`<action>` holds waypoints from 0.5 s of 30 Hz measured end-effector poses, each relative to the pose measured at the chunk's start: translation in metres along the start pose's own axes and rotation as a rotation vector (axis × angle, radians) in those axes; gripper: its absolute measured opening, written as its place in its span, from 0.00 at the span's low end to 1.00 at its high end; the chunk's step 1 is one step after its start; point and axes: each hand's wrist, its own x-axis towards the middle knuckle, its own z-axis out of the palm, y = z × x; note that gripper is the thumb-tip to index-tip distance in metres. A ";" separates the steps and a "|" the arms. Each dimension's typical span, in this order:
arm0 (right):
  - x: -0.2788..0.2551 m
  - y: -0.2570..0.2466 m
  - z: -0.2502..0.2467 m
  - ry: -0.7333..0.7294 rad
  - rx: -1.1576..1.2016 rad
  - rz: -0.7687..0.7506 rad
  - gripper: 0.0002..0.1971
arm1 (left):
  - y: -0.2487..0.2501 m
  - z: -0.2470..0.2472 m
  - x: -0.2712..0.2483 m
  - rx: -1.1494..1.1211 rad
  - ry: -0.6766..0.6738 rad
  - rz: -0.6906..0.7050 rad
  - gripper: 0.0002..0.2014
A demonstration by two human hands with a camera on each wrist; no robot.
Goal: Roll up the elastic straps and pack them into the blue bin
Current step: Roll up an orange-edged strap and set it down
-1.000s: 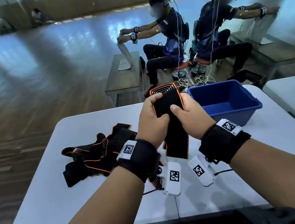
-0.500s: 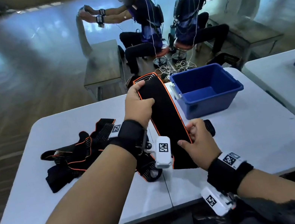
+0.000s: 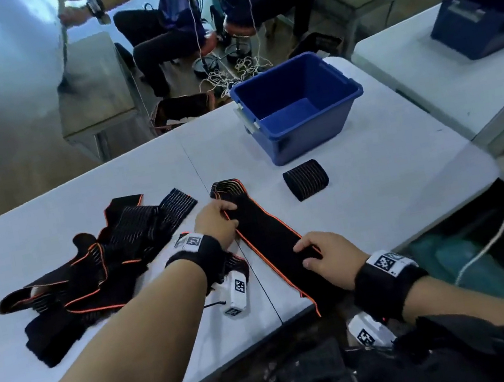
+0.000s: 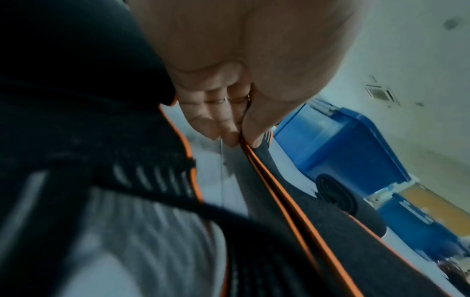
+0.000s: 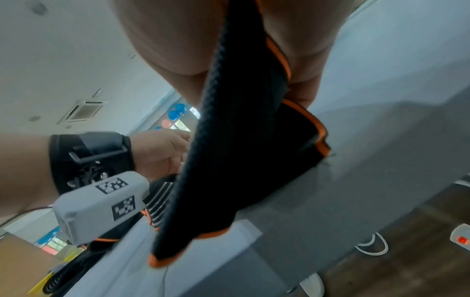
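- No readable brand text anywhere, just black-and-white square code tags on my wrist bands (image 3: 388,262) and the little white camera pods.
- Pale grey table (image 3: 380,201) with a centre seam, rounded corners, wood-look floor around it; a second table with another dark blue box off at 2 o'clock.
- My left hand (image 3: 216,224) pinches the far end of a long strap (image 3: 273,244), thumb against fingertips on the orange-piped edge.
- My right hand (image 3: 327,261) grips the near part of that strap, which droops off the table edge at 6 o'clock.
- Strap is black knit elastic, flat.
- Blue bin (image 3: 299,105), hard plastic, at 1 o'clock; one rolled strap (image 3: 306,180) just in front of it.
- Loose strap pile (image 3: 89,270) at 9 o'clock.
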 end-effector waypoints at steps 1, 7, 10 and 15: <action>0.000 -0.001 0.000 0.000 0.003 0.016 0.15 | -0.002 0.002 0.001 0.013 -0.001 0.002 0.14; 0.003 0.001 0.002 0.026 0.085 0.060 0.22 | -0.002 -0.008 0.028 0.022 0.042 0.023 0.15; 0.010 -0.003 0.007 0.076 0.100 0.069 0.20 | -0.001 -0.014 0.040 0.048 0.058 0.041 0.16; 0.025 -0.019 0.019 0.102 0.130 0.131 0.15 | 0.009 -0.029 0.051 0.066 0.060 0.072 0.15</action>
